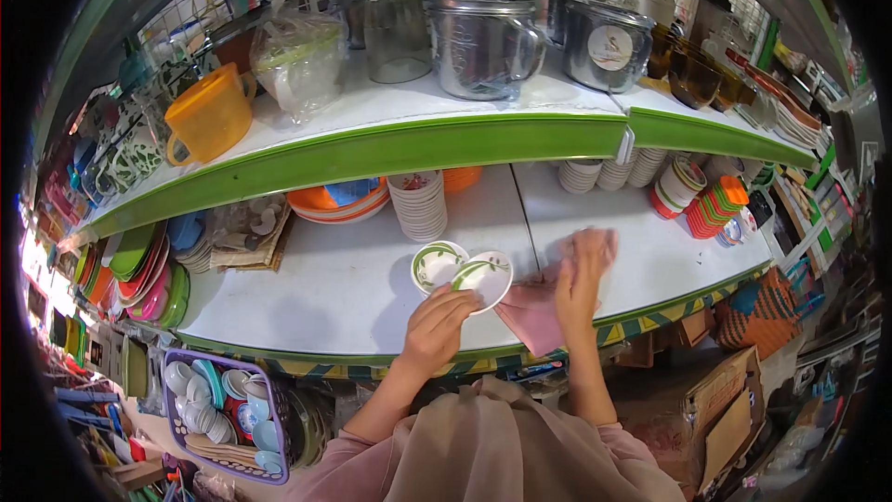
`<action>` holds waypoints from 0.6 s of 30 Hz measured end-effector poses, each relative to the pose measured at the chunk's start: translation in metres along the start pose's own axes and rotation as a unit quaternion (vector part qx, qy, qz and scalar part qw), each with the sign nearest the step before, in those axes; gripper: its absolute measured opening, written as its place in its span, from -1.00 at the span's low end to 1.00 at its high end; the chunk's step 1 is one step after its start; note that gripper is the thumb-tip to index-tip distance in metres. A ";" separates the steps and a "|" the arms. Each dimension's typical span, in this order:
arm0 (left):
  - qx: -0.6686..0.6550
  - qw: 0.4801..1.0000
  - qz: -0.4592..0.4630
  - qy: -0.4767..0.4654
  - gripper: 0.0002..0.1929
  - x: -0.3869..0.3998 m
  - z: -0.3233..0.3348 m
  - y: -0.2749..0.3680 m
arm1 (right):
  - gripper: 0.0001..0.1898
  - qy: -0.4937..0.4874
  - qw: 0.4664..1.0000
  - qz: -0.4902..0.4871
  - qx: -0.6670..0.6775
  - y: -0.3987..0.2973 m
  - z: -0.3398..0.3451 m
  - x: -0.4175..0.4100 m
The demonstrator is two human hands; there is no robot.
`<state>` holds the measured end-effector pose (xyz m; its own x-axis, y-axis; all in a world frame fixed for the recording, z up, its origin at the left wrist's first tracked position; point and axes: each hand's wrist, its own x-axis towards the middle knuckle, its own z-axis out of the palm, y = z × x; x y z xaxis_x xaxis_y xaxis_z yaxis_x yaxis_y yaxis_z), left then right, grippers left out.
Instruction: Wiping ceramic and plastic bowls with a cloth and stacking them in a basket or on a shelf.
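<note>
Two small white bowls with green leaf patterns are close together above the white lower shelf. My left hand has its fingers on the rim of the right bowl; the left bowl is partly behind it, and whether that one is held or rests on the shelf I cannot tell. My right hand is raised at the right, its fingers blurred, and whether it grips anything is unclear. A pink cloth lies over the shelf's front edge, between the bowls and my right hand.
Stacked white bowls stand behind, beside orange plates. Red and green cups stand at the right. The green-edged upper shelf overhangs and carries metal pots. Below left is a purple basket of dishes; below right, a cardboard box.
</note>
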<state>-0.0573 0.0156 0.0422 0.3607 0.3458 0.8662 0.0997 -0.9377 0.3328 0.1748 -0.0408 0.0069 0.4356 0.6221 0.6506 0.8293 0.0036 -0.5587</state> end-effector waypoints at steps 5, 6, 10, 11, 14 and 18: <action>0.110 0.990 0.055 -0.073 -0.77 -0.011 -0.015 -0.031 | -0.51 -0.177 0.913 -0.023 0.368 -0.064 0.034 -0.016; 0.118 0.989 0.052 -0.069 -0.76 -0.012 -0.017 -0.035 | -0.52 -0.189 0.900 -0.016 0.391 -0.071 0.041 -0.018; 0.139 0.986 0.032 -0.085 -0.73 -0.007 -0.023 -0.049 | -0.53 -0.170 0.897 -0.008 0.408 -0.070 0.065 -0.005; 0.141 0.985 0.025 -0.096 -0.72 -0.007 -0.025 -0.050 | -0.54 -0.170 0.903 -0.009 0.395 -0.070 0.068 -0.005; 0.145 0.979 0.004 -0.140 -0.69 -0.007 -0.030 -0.045 | -0.57 -0.168 0.914 -0.003 0.370 -0.069 0.073 -0.005; 0.127 0.978 -0.028 -0.165 -0.65 -0.011 -0.028 -0.044 | -0.58 -0.158 0.911 0.023 0.381 -0.069 0.078 -0.011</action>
<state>-0.0920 0.0537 0.0286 0.6229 0.4061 0.6686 0.3397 -0.9103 0.2364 0.0858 0.0134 -0.0014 0.2415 0.8298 0.5032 0.2766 0.4381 -0.8553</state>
